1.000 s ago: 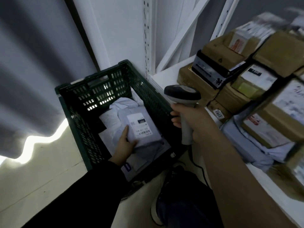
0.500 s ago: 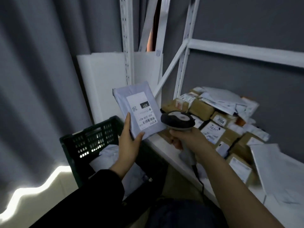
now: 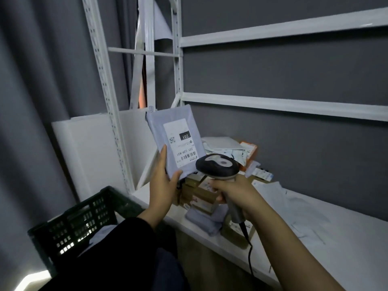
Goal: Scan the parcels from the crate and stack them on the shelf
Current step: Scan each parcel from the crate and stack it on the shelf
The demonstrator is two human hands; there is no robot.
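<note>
The left hand (image 3: 163, 181) holds a grey parcel (image 3: 156, 131) up in the air. It pinches the lower end, with the thumb pressed on the front face and the index finger stretched up along the left edge; the other fingers are hidden behind it. The parcel rises above this hand, tilted a little, and its white label (image 3: 180, 141) faces the camera (the print reads 231 and 231-239-K01, turned sideways). Just to the right of the left thumb is the dark head of the scanner (image 3: 217, 165), right beside the parcel's lower right corner; whether the two touch cannot be told. The right hand (image 3: 233, 190) is wrapped round the scanner's handle with its fingers curled, and a black cable (image 3: 249, 255) hangs below it. Behind and beneath both hands the white shelf (image 3: 346, 234) carries stacked parcels (image 3: 199, 192), both boxes and soft mailers. Below and to the left of the left hand, past the dark sleeve (image 3: 117, 248), stands the green crate (image 3: 84, 215).
</note>
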